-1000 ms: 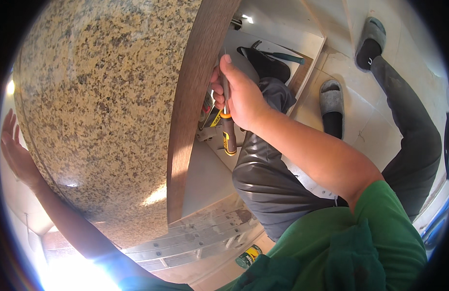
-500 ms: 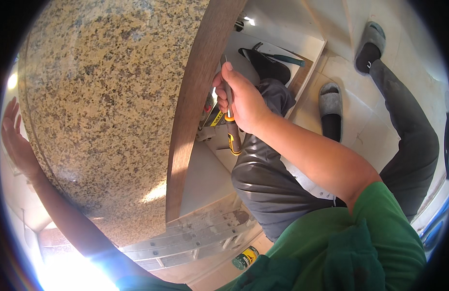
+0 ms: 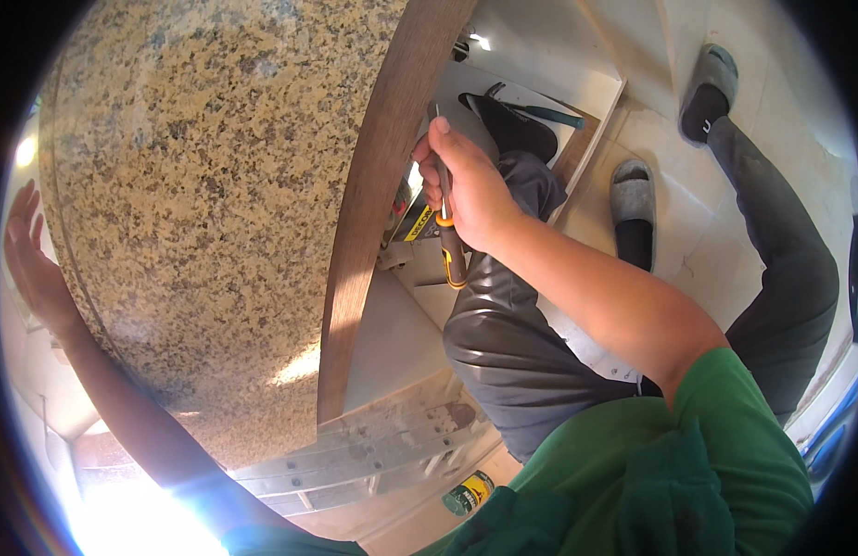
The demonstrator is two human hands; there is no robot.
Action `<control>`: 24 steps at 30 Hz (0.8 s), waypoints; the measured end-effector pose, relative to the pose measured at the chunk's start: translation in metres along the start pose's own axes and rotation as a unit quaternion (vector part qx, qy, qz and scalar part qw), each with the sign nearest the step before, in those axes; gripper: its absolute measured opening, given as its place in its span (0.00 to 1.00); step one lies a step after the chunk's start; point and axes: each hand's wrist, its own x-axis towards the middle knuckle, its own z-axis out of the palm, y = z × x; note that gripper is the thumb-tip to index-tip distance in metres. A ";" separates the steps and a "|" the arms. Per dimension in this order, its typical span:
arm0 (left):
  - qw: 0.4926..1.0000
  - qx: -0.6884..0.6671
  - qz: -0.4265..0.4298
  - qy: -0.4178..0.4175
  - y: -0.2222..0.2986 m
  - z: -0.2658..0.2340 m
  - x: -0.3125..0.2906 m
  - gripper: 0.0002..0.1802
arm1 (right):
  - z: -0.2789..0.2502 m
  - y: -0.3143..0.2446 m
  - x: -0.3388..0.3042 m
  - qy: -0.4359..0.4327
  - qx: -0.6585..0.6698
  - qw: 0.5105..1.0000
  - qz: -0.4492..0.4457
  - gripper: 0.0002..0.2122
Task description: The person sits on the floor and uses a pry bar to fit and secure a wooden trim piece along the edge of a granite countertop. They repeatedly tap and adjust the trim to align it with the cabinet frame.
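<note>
A chisel point(image 3: 453, 255) with a dark, yellow-ringed handle is in my right hand point(image 3: 472, 190). My fingers wrap around its metal blade, and the handle hangs down below them. The tip shows just above my thumb. This hand is beside the brown wooden edge strip point(image 3: 355, 222) of a speckled granite-patterned slab point(image 3: 216, 185). My left arm reaches around the slab's far left side. There my left hand point(image 3: 38, 264) is open, its fingers stretched out beside the slab's edge; whether it touches the slab I cannot tell.
A hammer with a teal handle point(image 3: 551, 116) lies in a white open compartment, near my dark-socked foot point(image 3: 517, 130). A grey slipper point(image 3: 631, 190) is on the tiled floor. Below the slab are a metal ladder point(image 3: 382, 463) and a green-and-yellow can point(image 3: 469, 493).
My right hand has shifted very slightly to the right with the chisel, which is turned a little. My left hand stays nearly where it was.
</note>
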 end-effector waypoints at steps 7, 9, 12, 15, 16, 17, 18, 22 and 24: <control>0.999 -0.033 -0.023 0.000 -0.003 0.001 -0.001 0.34 | -0.001 -0.003 0.003 0.000 -0.016 1.000 -0.027 0.26; 0.999 -0.027 -0.021 0.000 -0.005 0.000 -0.002 0.34 | 0.003 -0.002 0.002 0.004 0.001 1.000 -0.007 0.26; 1.000 -0.017 0.002 -0.004 -0.015 -0.004 -0.002 0.33 | 0.002 -0.001 0.002 0.002 0.006 1.000 -0.005 0.27; 0.999 -0.032 -0.029 0.003 -0.004 0.001 0.002 0.33 | 0.004 0.008 -0.004 0.009 0.002 1.000 -0.009 0.27; 1.000 -0.017 -0.021 0.004 -0.004 0.001 0.000 0.33 | 0.006 0.009 -0.006 0.013 0.002 1.000 -0.008 0.27; 1.000 -0.002 -0.014 0.005 -0.006 0.002 -0.003 0.33 | 0.008 0.009 -0.005 0.014 0.013 1.000 -0.007 0.27; 1.000 0.012 -0.006 0.005 -0.007 0.002 -0.004 0.33 | 0.010 0.009 -0.003 0.014 0.025 1.000 -0.006 0.27; 1.000 0.020 0.011 0.002 -0.009 -0.001 -0.003 0.32 | 0.009 -0.002 0.008 0.018 0.044 0.999 -0.021 0.26; 0.998 0.062 0.024 -0.003 -0.005 0.000 -0.003 0.32 | 0.010 0.003 0.002 0.020 0.024 0.999 -0.030 0.25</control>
